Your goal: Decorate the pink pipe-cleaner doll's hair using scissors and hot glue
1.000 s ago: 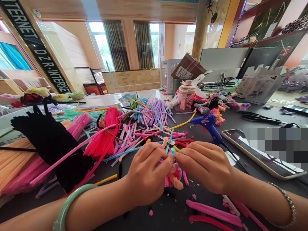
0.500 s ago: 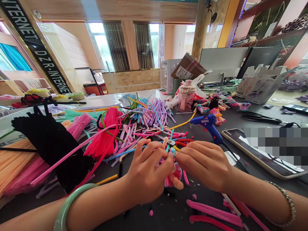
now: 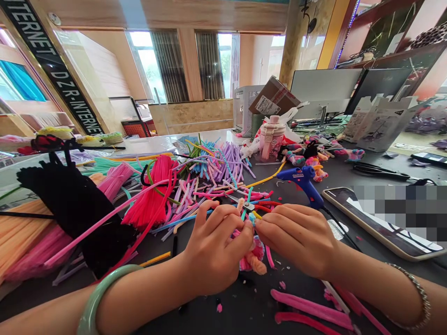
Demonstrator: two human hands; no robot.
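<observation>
My left hand (image 3: 218, 249) is closed round a small pipe-cleaner figure (image 3: 257, 265) in pink, blue and peach. A peach stub pokes up above its fingers, and a peach end hangs below. Just right of that, my right hand (image 3: 296, 237) has its fingertips pinched together at a light-blue pipe cleaner (image 3: 252, 217) on the figure. The fingers hide most of the figure and the exact grip. Right behind both hands lie pliers (image 3: 248, 206) with red and yellow handles, partly covered by my right hand.
Bundled pink pipe cleaners (image 3: 153, 195) and black ones (image 3: 77, 204) lie on the left, with a purple heap (image 3: 232, 160) behind. At right are a blue glue gun (image 3: 302, 181), a phone (image 3: 370, 223) and scissors (image 3: 380, 170). A pink bottle (image 3: 271, 139) stands farther back.
Almost nothing differs. My right hand has shifted very slightly to the right, and both hands keep their pinch at the figure.
</observation>
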